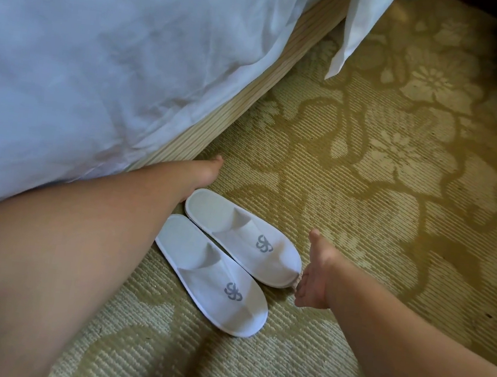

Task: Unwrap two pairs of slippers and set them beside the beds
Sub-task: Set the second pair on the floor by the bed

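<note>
1. The right hand [316,276] is reaching in from the lower right, open, with the thumb pointing up and the fingers stretched out straight. Its fingertips [300,288] are touching the toe end of the farther slipper [241,240].
2. The left hand [207,172] is reaching down at the end of a long bare forearm that is crossing the view from the lower left. It is sitting by the heel end of that same slipper, close against the foot of the bed. Most of its fingers are hiding behind the wrist, so I cannot tell whether it is gripping anything or lying loose.
3. The nearer slipper [212,280] is lying right beside the farther one, their long edges touching or almost touching. Both are white, unwrapped and sole-down, each showing a grey looped emblem on its upper.
4. The pair is lying at a slant, heels pointing toward the bed and toes pointing away toward the lower right.
5. Both slippers are resting on the carpet [394,205], a ribbed olive and cream floor covering with a large flower pattern, just beside the bed.
6. The bed base [235,103], covered in beige striped cloth, is running diagonally from the left hand up toward the top of the view.
7. A white duvet [100,63] is spreading over the bed and hanging down past the edge of the base at the left.
8. A loose white sheet corner [361,30] is hanging down near the top, its tip dangling above the carpet.
</note>
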`<control>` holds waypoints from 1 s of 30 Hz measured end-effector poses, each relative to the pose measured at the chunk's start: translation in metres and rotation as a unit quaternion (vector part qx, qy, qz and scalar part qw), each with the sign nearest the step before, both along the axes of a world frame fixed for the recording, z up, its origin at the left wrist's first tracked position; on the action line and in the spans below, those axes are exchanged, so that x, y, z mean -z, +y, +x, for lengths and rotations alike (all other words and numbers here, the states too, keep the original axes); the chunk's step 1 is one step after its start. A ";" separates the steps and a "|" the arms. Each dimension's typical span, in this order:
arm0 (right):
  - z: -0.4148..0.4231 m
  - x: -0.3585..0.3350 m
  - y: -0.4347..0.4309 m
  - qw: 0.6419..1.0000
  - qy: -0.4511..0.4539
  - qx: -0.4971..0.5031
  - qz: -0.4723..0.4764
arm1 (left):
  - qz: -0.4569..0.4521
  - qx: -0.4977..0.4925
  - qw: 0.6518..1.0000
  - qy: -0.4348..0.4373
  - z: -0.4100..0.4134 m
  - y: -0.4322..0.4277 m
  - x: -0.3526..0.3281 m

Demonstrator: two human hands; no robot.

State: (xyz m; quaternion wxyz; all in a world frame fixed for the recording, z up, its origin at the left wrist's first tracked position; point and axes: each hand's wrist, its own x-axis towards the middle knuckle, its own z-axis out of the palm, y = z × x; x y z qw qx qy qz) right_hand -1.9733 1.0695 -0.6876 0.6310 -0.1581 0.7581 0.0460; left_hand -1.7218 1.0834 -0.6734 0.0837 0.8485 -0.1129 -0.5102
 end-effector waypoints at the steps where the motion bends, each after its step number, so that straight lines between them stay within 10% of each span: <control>1: 0.000 -0.001 0.003 1.000 0.002 0.005 -0.008 | -0.001 0.002 1.000 0.001 0.000 0.003 -0.001; 30: 0.013 0.003 0.077 0.998 -0.017 0.034 0.054 | 0.034 0.011 0.999 0.011 0.005 0.062 0.000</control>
